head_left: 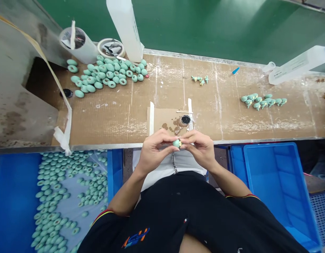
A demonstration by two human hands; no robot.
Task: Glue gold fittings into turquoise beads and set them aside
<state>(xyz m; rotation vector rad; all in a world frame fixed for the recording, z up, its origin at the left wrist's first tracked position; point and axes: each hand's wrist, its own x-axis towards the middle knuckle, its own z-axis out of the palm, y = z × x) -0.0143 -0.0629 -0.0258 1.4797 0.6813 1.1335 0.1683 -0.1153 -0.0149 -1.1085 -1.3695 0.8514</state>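
Note:
Between my fingertips, at the table's front edge, is a small green egg-shaped piece [176, 143] with a yellowish part on its right side. My left hand [158, 147] pinches the green egg from the left. My right hand [199, 146] has its fingers closed on the yellowish part [180, 143], which touches the egg. Just beyond the hands stands a small pot with a black top [186, 119], beside brown stains on a taped cardboard piece [162, 117]. A thin stick [183, 111] lies behind the pot.
Many green eggs [109, 74] lie at the back left, near a tape roll [111, 48] and a white bottle [127, 31]. Assembled pieces [264, 102] sit at the right, small parts [200, 80] at the back. Blue bins [273, 147] flank me below; the left one holds eggs [50, 196].

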